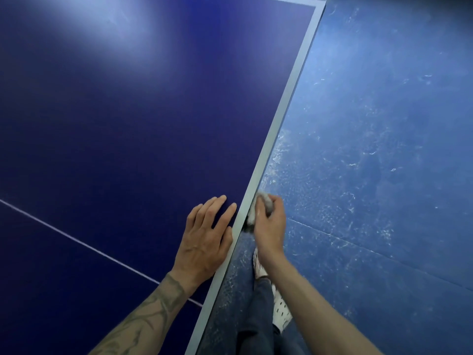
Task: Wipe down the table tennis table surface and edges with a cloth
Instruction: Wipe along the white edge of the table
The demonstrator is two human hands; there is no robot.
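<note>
Blue table (128, 124): left hand (206, 239) lay flat on top, fingers straight and spread. Right hand (268, 221) curled round grey cloth (263, 201), pressed against table edge (276, 124).

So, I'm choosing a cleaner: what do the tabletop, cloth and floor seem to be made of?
Tabletop: dark blue coated board, probably painted or laminated; smooth, semi-matt, with soft glare. Cloth: soft pale grey fabric, bunched in the right hand. Floor: blue sheet flooring, perhaps vinyl or rubber; a seam and white scuffs show.
</note>
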